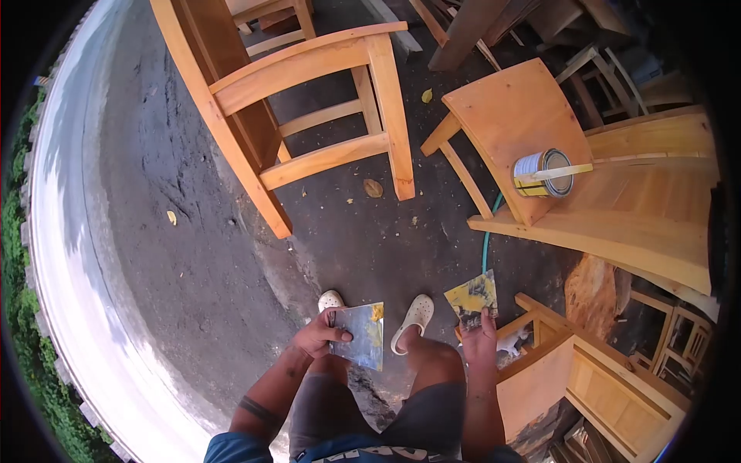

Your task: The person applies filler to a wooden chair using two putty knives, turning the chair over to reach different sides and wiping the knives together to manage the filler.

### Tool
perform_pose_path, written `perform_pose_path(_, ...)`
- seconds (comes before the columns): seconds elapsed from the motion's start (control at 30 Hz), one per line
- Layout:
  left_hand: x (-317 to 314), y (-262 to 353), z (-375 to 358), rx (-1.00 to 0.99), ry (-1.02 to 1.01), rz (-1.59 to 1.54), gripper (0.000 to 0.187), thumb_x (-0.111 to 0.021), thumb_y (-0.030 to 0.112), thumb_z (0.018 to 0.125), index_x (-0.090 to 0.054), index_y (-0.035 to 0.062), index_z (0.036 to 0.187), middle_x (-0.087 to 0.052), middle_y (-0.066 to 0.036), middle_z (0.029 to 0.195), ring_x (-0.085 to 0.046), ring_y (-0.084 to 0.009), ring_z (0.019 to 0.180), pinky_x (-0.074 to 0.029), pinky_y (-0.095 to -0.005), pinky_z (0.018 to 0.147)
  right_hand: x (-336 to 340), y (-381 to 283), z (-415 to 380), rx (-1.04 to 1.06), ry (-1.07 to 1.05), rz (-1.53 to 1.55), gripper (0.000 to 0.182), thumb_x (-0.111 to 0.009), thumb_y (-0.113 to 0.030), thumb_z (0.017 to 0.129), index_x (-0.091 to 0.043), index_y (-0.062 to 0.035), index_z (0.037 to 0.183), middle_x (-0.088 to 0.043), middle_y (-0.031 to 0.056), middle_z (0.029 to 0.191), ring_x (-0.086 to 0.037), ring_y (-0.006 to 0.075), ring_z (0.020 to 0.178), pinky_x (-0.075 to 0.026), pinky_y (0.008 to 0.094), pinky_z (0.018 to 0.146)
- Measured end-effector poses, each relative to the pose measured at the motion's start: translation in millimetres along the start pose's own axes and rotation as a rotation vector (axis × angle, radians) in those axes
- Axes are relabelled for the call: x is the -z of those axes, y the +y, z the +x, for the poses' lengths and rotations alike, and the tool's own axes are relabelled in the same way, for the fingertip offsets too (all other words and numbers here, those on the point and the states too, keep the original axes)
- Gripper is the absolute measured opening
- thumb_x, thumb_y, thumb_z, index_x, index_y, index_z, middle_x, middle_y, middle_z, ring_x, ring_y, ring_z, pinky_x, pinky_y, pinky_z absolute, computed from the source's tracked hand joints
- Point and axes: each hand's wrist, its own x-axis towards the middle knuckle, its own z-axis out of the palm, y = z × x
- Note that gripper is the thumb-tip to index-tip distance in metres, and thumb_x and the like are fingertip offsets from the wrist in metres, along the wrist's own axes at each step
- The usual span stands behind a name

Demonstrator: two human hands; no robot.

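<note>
My left hand [321, 336] grips the edge of a flat, pale square plate [360, 336] with yellow smears along its right side. My right hand [482, 337] pinches the lower edge of a smaller flat plate [472, 298] smeared with yellow and dark paste. The two hands are apart, both in front of my knees. Up and to the right, an open can [543, 174] with a flat wooden stick [566, 171] across its top stands on a wooden chair seat [515, 104].
A wooden chair [309, 73] lies at the upper middle. More wooden furniture [617, 390] is at the lower right, beside a rough wood block [593, 289]. A green hose [485, 251] crosses the dark ground. On the left runs a pale road [65, 255].
</note>
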Motion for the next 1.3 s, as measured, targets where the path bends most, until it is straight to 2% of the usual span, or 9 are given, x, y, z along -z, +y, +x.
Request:
perform_pose_path(0.17,-25,104,-7,-0.159,0.144,0.023,0.032,-0.070,-0.003,0.067,-0.063,-0.0053,0.098,-0.068,-0.013,0.090,-0.067,-0.0208,0.079,-0.053,-0.0318,0.078,-100,15,95,-0.106,-0.331,-0.196,0.039,-0.054,-0.020,0.093,-0.045,-0.0036,0.127,-0.052,0.0076,0.126,-0.051,0.0221,0.117,-0.041,0.0388,0.099)
perform_pose_path(0.37,-63,142,62,-0.537,0.112,0.024,0.033,-0.070,0.001,0.067,-0.063,-0.0089,0.097,-0.067,-0.018,0.092,-0.067,-0.0258,0.080,-0.053,-0.0337,0.077,-183,18,208,-0.205,-0.397,-0.048,0.027,-0.054,-0.021,0.093,-0.056,-0.0039,0.114,-0.059,0.0068,0.117,-0.057,0.0198,0.107,-0.045,0.0368,0.092)
perform_pose_path(0.57,-62,161,164,-0.458,-0.078,0.105,0.046,-0.066,-0.004,0.072,-0.053,-0.0067,0.117,-0.063,-0.012,0.108,-0.060,-0.0194,0.100,-0.045,-0.0307,0.090,-221,34,291,-0.177,-0.428,-0.025,0.029,-0.051,-0.019,0.093,-0.053,-0.0049,0.118,-0.060,0.0071,0.115,-0.057,0.0204,0.107,-0.044,0.0378,0.094)
perform_pose_path(0.83,45,225,171,-0.970,0.060,0.017,0.049,-0.059,0.006,0.078,-0.045,-0.0065,0.123,-0.061,-0.019,0.110,-0.063,-0.0289,0.099,-0.049,-0.0426,0.092,-220,43,367,-0.199,-0.588,-0.034,0.033,-0.049,-0.023,0.092,-0.052,-0.0032,0.118,-0.060,0.0118,0.109,-0.058,0.0242,0.099,-0.044,0.0387,0.095)
perform_pose_path(0.87,57,222,169,-1.010,0.041,-0.002,0.049,-0.059,0.006,0.078,-0.045,-0.0065,0.123,-0.061,-0.018,0.110,-0.063,-0.0279,0.099,-0.049,-0.0415,0.091,-218,46,381,-0.176,-0.753,-0.049,0.034,-0.046,-0.025,0.093,-0.052,-0.0059,0.121,-0.056,0.0137,0.118,-0.052,0.0262,0.112,-0.038,0.0412,0.100)
perform_pose_path(0.97,56,200,172,-0.798,0.031,0.212,0.045,-0.059,0.000,0.079,-0.048,-0.0062,0.123,-0.061,-0.015,0.112,-0.061,-0.0228,0.101,-0.048,-0.0353,0.090,-242,55,388,-0.163,-0.933,-0.023,0.034,-0.042,-0.028,0.094,-0.052,-0.0119,0.122,-0.037,0.0167,0.140,-0.030,0.0295,0.133,-0.023,0.0448,0.110)
perform_pose_path(1.0,56,192,175,-0.720,-0.073,0.288,0.044,-0.058,-0.004,0.081,-0.050,-0.0043,0.124,-0.061,-0.012,0.113,-0.059,-0.0198,0.104,-0.047,-0.0326,0.091,-248,59,392,-0.184,-0.999,-0.021,0.027,-0.045,-0.028,0.093,-0.058,-0.0104,0.109,-0.035,0.0173,0.141,-0.028,0.0312,0.133,-0.022,0.0453,0.110)
perform_pose_path(1.17,34,165,174,-0.677,0.044,0.355,0.046,-0.055,-0.008,0.083,-0.049,-0.0008,0.127,-0.060,-0.010,0.116,-0.058,-0.0166,0.105,-0.045,-0.0300,0.094,-256,67,432,-0.377,-1.187,0.031,0.021,-0.054,-0.028,0.089,-0.059,-0.0088,0.084,-0.042,0.0188,0.131,-0.035,0.0346,0.126,-0.025,0.0465,0.107)
perform_pose_path(1.3,30,182,172,-0.816,0.153,0.324,0.043,-0.051,-0.008,0.083,-0.048,-0.0022,0.125,-0.061,-0.009,0.111,-0.060,-0.0158,0.102,-0.050,-0.0291,0.089,-265,65,419,-0.432,-1.232,0.097,0.018,-0.060,-0.027,0.086,-0.060,-0.0101,0.082,-0.043,0.0183,0.128,-0.038,0.0351,0.122,-0.027,0.0470,0.105)
